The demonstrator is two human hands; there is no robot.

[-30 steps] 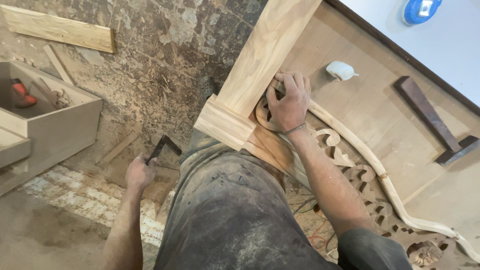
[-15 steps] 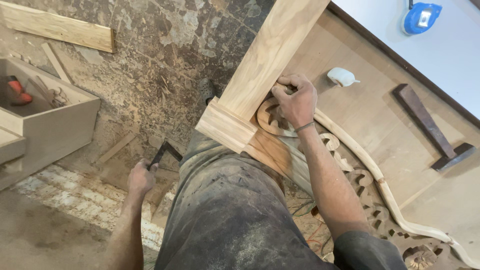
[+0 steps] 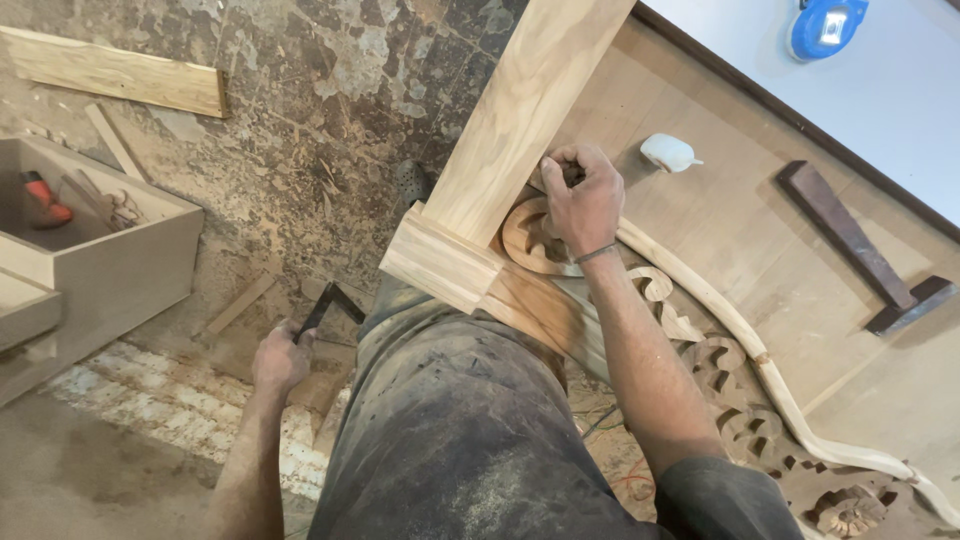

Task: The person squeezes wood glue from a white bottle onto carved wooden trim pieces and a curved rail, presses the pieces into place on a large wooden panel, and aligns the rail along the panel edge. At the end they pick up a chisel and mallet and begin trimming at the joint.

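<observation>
From the head view, the only one I have, much is blocked. My own dusty dark trousers point(image 3: 460, 420) fill the lower middle and hide the floor beneath and part of the workbench point(image 3: 700, 210) edge. My right hand point(image 3: 583, 200) is curled into a loose fist against the side of the pale wooden beam point(image 3: 520, 120), resting on the carved scrollwork panel point(image 3: 700, 340); the fingertips fold inward, so I cannot tell whether they pinch anything small. The beam's upper end runs out of the top of the frame. The carved panel lies on the bench under the hand and trails toward the lower right corner, where it is cut off.

My left hand point(image 3: 280, 360) hangs low by the floor, fingers closed round one leg of a dark metal square point(image 3: 330, 305); the grip looks firm, though the palm side is turned away from me.

Counting what I can see: one beam, one carved panel, one metal square in hand, one darker wooden square point(image 3: 860, 255) lying on the bench, one small white object point(image 3: 668, 152) near the beam, one blue object point(image 3: 825, 28) on the white wall, partly cropped. One open wooden box point(image 3: 110, 250) stands at the left, its contents too dim to name beyond something orange. One loose plank point(image 3: 110, 70) lies on the floor at the upper left.
</observation>
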